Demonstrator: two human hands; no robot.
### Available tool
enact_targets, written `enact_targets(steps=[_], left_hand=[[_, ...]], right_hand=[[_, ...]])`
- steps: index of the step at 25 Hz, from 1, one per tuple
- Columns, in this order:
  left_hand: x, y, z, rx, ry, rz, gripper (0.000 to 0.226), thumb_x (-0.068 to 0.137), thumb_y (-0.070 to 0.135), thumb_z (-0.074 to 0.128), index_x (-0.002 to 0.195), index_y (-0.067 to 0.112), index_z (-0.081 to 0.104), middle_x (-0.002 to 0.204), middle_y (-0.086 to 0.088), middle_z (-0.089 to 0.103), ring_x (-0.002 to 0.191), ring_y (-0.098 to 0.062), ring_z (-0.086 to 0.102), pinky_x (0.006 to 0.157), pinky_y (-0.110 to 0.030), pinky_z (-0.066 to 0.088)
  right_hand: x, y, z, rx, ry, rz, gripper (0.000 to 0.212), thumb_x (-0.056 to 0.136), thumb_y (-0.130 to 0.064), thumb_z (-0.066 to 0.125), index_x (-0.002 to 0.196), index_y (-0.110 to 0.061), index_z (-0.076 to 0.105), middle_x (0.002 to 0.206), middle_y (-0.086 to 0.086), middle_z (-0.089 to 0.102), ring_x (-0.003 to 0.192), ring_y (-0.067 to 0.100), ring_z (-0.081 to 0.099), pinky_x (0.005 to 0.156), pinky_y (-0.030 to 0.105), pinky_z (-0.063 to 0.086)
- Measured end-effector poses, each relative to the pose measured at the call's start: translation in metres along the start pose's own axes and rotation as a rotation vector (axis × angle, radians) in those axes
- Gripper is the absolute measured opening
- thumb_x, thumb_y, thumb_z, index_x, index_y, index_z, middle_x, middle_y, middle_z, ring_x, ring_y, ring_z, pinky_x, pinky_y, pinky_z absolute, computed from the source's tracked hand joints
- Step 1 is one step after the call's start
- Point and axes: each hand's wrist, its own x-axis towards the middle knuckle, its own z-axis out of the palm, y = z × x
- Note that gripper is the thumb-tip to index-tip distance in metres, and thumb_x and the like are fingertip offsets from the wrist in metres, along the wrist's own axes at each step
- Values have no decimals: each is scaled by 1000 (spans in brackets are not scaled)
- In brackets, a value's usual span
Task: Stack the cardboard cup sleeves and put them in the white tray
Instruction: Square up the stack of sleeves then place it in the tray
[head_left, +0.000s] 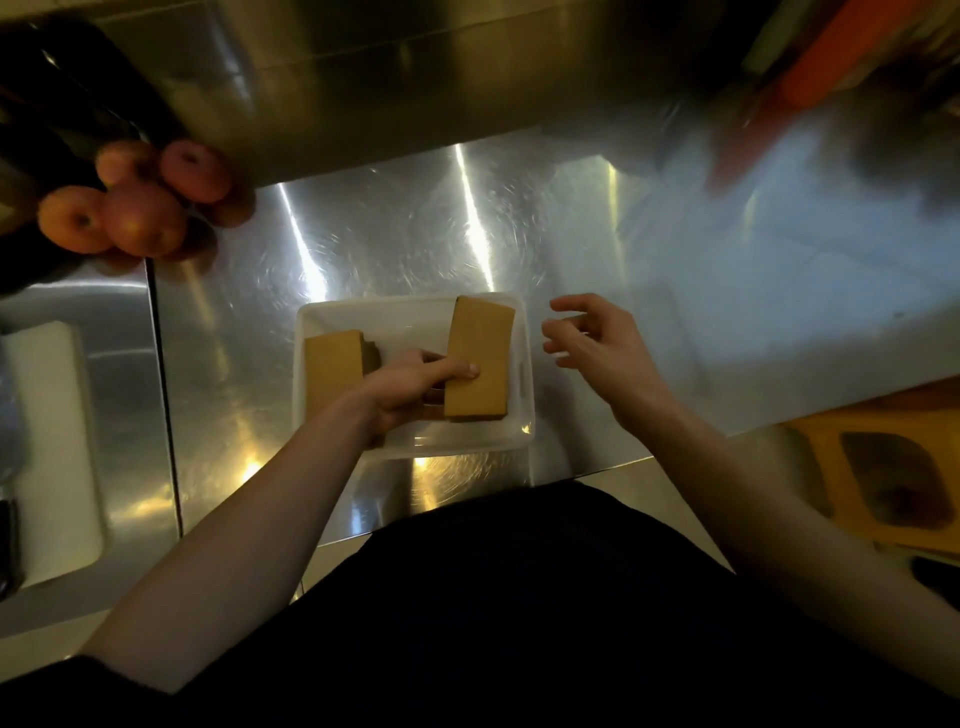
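Left hand (410, 392) grips one sleeve stack (480, 358) in the white tray (410, 317) (second stack (332, 364) beside it); right hand (597, 343) hangs loose.

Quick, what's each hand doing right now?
Left hand: holding the right sleeve stack in the white tray.
Right hand: open, holding nothing.

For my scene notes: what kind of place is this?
Probably a café or commercial kitchen: a stainless-steel counter, a white tray holding cardboard cup sleeves, and apples nearby.
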Motion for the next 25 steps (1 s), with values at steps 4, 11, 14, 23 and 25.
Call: enact_targets(steps=[4, 11, 14, 23, 25], left_hand=[[5, -3, 11, 33, -9, -16, 20, 88, 17, 68, 104, 11, 59, 104, -7, 68, 93, -20, 67, 73, -28, 55], [10, -9, 14, 2, -19, -18, 55, 84, 14, 72, 132, -2, 49, 124, -15, 64, 112, -27, 64, 94, -37, 54], [10, -8, 13, 26, -38, -23, 58, 84, 15, 73, 134, 0, 47, 129, -14, 62, 117, -26, 61, 102, -37, 50], [9, -4, 23, 166, 31, 36, 59, 87, 15, 71, 139, 2, 46, 134, -12, 58, 124, -27, 55, 110, -40, 42], [10, -4, 26, 202, 84, 46, 58, 88, 13, 69, 140, 2, 45, 133, -12, 58, 123, -28, 55, 109, -42, 43]], right_hand=[[6, 16, 5, 121, -1, 77, 34, 94, -29, 60, 126, -19, 57, 113, 6, 64, 100, 14, 65, 89, 36, 57], [5, 20, 17, 275, -231, 228, 27, 101, -34, 46, 110, -16, 63, 111, 8, 67, 105, 21, 66, 84, 32, 59], [8, 26, 19, 266, -254, 236, 37, 101, -39, 45, 121, -12, 61, 116, 3, 67, 108, 18, 65, 90, 37, 56], [13, 31, 18, 270, -285, 223, 46, 100, -44, 44, 130, -11, 56, 125, 4, 63, 116, 20, 61, 99, 44, 51], [13, 31, 19, 271, -287, 209, 47, 100, -44, 45, 130, -10, 57, 123, 5, 65, 115, 20, 62, 99, 45, 51]])
